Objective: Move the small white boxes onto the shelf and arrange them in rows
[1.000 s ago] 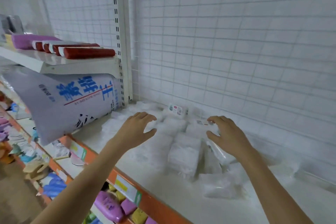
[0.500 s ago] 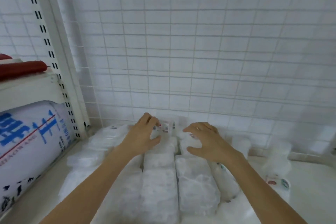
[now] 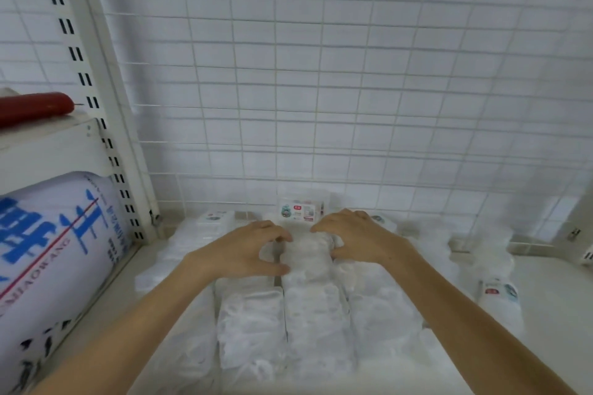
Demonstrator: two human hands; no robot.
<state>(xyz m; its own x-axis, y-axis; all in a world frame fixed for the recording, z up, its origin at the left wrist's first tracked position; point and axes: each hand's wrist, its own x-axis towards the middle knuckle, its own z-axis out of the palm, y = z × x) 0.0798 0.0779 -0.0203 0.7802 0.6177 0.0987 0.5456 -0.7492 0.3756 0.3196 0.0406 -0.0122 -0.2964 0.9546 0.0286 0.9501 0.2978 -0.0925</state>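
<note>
With the white box (image 3: 308, 250) in the shelf's (image 3: 545, 298) middle row pinched from either side by the curled left hand (image 3: 247, 250) and right hand (image 3: 362, 240), it is best squared evenly against neighbouring boxes (image 3: 253, 327) and kept level.

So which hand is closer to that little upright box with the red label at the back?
The right hand. Its fingertips lie just below the upright box, slightly to its right; the left hand sits further forward and off to the box's left.

Blue-printed white sack (image 3: 54, 253) at left, dark red tube (image 3: 33, 107), possibly packaging, above
</note>
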